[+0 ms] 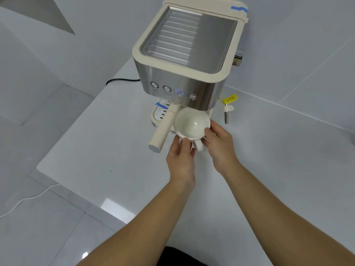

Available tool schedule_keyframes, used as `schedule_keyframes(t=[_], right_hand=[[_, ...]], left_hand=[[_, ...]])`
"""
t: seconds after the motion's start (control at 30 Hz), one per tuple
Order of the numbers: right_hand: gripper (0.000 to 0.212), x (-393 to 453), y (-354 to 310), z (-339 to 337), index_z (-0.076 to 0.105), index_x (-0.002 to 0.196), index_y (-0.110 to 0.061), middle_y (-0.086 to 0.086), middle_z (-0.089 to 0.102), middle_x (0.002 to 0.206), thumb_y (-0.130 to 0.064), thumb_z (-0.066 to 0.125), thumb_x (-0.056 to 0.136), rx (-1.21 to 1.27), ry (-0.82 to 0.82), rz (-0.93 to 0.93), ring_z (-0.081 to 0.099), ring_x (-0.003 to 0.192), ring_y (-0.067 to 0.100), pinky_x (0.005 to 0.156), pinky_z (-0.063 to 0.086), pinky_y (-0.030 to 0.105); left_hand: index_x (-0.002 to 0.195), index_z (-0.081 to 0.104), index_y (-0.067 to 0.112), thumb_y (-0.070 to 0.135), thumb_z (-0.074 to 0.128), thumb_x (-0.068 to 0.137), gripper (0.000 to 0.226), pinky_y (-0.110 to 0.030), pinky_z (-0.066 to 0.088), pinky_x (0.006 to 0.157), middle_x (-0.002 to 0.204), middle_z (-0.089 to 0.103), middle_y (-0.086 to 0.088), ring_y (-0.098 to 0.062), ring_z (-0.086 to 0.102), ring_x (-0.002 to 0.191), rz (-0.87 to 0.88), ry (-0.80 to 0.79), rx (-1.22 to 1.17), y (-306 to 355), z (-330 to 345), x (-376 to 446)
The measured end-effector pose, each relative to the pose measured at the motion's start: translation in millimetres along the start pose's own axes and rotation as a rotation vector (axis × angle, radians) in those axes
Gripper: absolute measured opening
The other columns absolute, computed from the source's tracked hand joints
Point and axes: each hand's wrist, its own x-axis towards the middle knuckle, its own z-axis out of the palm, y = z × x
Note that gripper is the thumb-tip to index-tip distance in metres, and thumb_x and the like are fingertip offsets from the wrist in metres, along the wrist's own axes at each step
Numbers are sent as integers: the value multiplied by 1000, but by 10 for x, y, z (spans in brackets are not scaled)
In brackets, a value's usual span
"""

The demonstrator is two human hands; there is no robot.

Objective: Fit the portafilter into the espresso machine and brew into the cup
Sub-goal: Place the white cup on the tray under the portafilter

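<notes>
A cream and steel espresso machine (184, 54) stands on a white table (96, 143). One of its front buttons (179, 92) glows blue. The portafilter's cream handle (163, 129) sticks out toward me from under the machine's head, left of a white cup (192, 123). The empty cup sits at the front of the drip tray (156, 116), partly under the head. My left hand (181, 158) holds the cup's near rim. My right hand (221, 144) grips its right side by the small handle.
A steam wand (226, 116) with a yellow tag (229, 98) hangs at the machine's right. A black power cord (123, 80) runs off the left. The table's left edge drops to a tiled floor with a white cable (28, 198).
</notes>
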Motion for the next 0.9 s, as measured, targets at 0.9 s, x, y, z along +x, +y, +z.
schedule_keyframes(t=[0.9], right_hand=[[27, 310, 162, 223, 71, 113, -17, -2, 76, 108, -12, 58, 90, 97, 62, -104, 71, 101, 13, 89, 58, 33]], left_hand=[[134, 59, 23, 6, 62, 87, 50, -43, 50, 103, 123, 72, -2, -20, 67, 116, 165, 48, 86, -218, 123, 462]])
